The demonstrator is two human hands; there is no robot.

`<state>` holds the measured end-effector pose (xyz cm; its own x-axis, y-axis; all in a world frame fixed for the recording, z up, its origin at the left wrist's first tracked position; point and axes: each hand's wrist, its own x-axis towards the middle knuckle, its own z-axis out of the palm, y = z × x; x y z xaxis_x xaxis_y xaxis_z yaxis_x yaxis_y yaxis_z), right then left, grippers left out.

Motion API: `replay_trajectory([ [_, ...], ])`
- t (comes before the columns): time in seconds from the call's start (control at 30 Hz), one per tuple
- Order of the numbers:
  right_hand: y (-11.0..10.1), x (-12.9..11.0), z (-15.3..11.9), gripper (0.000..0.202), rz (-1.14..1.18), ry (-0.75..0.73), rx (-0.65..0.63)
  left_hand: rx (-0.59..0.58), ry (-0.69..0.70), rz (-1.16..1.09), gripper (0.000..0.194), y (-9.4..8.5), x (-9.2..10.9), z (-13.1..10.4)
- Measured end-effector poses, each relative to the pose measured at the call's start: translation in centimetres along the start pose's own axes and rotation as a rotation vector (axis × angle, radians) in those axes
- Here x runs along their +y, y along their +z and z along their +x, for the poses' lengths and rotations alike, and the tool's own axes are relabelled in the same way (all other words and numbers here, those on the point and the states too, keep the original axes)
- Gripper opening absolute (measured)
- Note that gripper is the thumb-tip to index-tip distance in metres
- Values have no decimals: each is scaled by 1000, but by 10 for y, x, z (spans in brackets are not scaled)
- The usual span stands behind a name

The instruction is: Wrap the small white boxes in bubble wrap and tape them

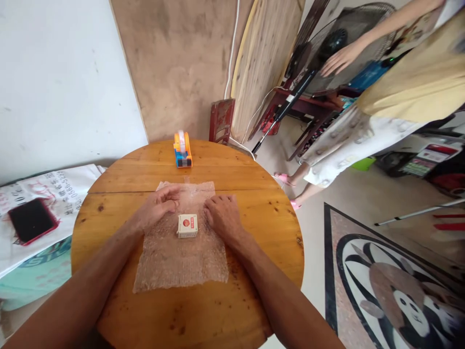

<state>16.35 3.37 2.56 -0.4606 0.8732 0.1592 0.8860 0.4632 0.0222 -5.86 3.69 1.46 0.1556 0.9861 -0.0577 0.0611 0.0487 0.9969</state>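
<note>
A small cream box point(187, 226) with a red round mark and red print lies on a sheet of bubble wrap point(181, 264), spread over the round wooden table. To the left of the box, my left hand point(160, 207) rests at the sheet's edge, fingers loosely curved, thumb apart, holding nothing. My right hand point(223, 215) lies palm down on the sheet's right side, close to the box but apart from it, fingers stretched forward. Beyond the sheet stands an orange and blue tape dispenser point(182, 150) with a roll of clear tape.
The wooden table point(269, 232) has a rounded edge. On the left, a phone point(32, 219) lies on a printed white sack point(78, 182). A red wooden chair point(221, 120) stands behind the table. At the right, another person point(399, 97) stands near a fan point(363, 29).
</note>
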Motion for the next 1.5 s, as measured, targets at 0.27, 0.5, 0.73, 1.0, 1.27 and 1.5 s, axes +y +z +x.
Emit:
replay_trajectory([
  [0.27, 0, -5, -3, 15, 60, 10, -26, 2, -28, 52, 60, 1, 3, -1],
  [0.5, 1, -7, -4, 14, 106, 3, -16, 9, -12, 49, 57, 1, 1, -2],
  [0.73, 4, -6, -4, 14, 112, -2, -4, -2, -31, 57, 58, 2, 3, -2],
  [1.0, 2, -7, -4, 14, 115, 10, -13, 8, -3, 55, 53, 2, -1, -1],
  [1.27, 4, -7, -5, 14, 110, 5, -2, -2, -9, 49, 53, 1, 0, -1],
  [1.5, 3, -6, -5, 15, 108, 9, -5, 9, -39, 27, 57, 3, -1, -1],
])
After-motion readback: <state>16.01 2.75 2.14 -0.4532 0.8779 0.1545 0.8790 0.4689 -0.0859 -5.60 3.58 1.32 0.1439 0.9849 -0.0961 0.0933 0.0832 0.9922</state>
